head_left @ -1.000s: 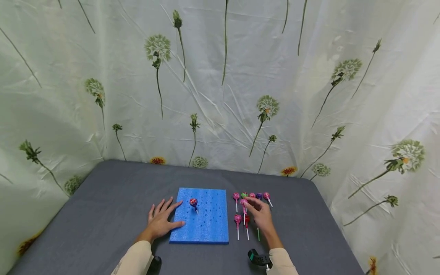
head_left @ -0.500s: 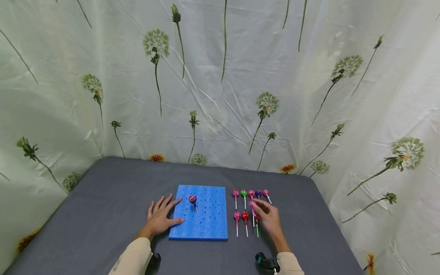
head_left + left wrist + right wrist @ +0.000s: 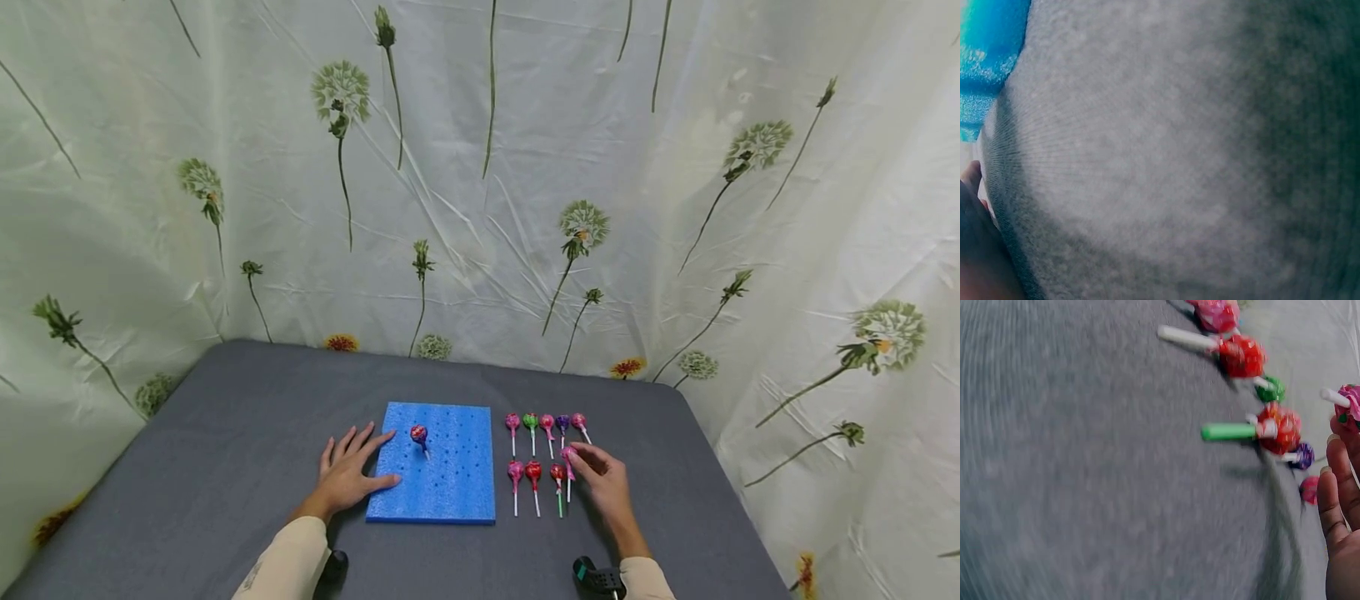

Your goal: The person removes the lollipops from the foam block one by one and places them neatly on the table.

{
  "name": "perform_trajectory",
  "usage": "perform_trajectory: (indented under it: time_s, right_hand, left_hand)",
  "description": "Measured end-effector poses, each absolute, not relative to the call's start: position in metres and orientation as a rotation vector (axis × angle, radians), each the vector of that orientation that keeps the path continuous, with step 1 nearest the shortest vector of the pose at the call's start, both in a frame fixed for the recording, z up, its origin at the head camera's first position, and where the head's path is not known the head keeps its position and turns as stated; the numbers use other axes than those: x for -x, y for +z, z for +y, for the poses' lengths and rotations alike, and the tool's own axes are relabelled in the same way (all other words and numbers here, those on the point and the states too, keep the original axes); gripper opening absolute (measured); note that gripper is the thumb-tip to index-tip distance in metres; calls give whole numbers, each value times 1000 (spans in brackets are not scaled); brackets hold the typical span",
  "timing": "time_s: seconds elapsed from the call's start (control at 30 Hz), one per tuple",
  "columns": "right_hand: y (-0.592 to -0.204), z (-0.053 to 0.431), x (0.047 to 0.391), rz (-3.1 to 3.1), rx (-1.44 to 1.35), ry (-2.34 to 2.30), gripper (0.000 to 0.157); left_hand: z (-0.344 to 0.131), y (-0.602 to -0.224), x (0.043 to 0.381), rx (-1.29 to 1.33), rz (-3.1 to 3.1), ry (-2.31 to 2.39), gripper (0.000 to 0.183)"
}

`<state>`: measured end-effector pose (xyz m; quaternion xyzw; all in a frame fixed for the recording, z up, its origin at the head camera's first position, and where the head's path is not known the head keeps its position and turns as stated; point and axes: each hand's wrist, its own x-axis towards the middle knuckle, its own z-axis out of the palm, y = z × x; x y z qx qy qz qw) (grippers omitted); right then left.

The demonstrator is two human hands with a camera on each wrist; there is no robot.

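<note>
My right hand [image 3: 606,483] pinches a pink-wrapped lollipop [image 3: 569,458] by its head, its white stick pointing down toward me. In the right wrist view that lollipop [image 3: 1349,406] shows at the right edge, between the fingers. Just left of it lies a red lollipop with a green stick [image 3: 558,475]. My left hand [image 3: 345,478] rests with spread fingers over the left side of a blue foam board [image 3: 457,492] dotted with small holes. One red-and-purple lollipop [image 3: 419,435] stands in the board, slightly tilted.
Two rows of lollipops lie right of the board, among them a green one [image 3: 531,422], a purple one [image 3: 563,424] and a red one [image 3: 533,472]. The grey cloth-covered table [image 3: 270,417] ends at a flowered curtain [image 3: 465,208].
My right hand has moved right with the pink lollipop, from above the row's middle to past the green-sticked one. The left hand stays on the board.
</note>
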<state>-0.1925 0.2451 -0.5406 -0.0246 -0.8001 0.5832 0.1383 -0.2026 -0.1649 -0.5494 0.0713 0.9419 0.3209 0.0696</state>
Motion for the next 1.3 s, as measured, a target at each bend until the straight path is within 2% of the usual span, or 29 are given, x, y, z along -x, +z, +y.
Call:
perform_trajectory:
  time_s: [0.6, 1.0, 1.3]
  right_hand:
    - [-557, 265, 191, -2423, 233, 1699, 25]
    - [-564, 259, 195, -2519, 205, 1521, 24]
    - [-563, 262, 194, -2504, 229, 1553, 24]
  left_hand:
    - [-164, -548, 202, -194, 2827, 930, 87]
    - [-167, -548, 203, -197, 2839, 932, 87]
    - [-165, -548, 203, -208, 2810, 948, 87]
